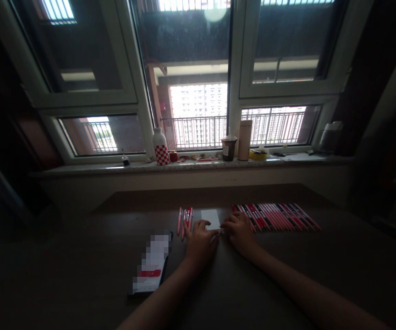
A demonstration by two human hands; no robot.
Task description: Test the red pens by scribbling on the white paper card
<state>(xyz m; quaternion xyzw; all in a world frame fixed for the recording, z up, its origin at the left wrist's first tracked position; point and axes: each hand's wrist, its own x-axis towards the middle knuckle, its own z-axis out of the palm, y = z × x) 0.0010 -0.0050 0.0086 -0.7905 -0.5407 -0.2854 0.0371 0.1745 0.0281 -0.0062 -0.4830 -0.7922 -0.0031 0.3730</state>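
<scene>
In the head view my left hand and my right hand meet over the table, fingers curled and pinched. Between the fingertips is a small slim, pale piece, too small and dark to name. Just beyond the fingers lies a white rectangular card or pad. Several pink and red pens lie beside my left hand, partly covered by its fingers. A long row of pink, red and black pens lies side by side beyond and right of my right hand.
A phone with a lit, blurred screen lies left of my left forearm on the dark table. On the windowsill stand a red-checked white bottle, a drink cup, a tall tan flask and yellow tape.
</scene>
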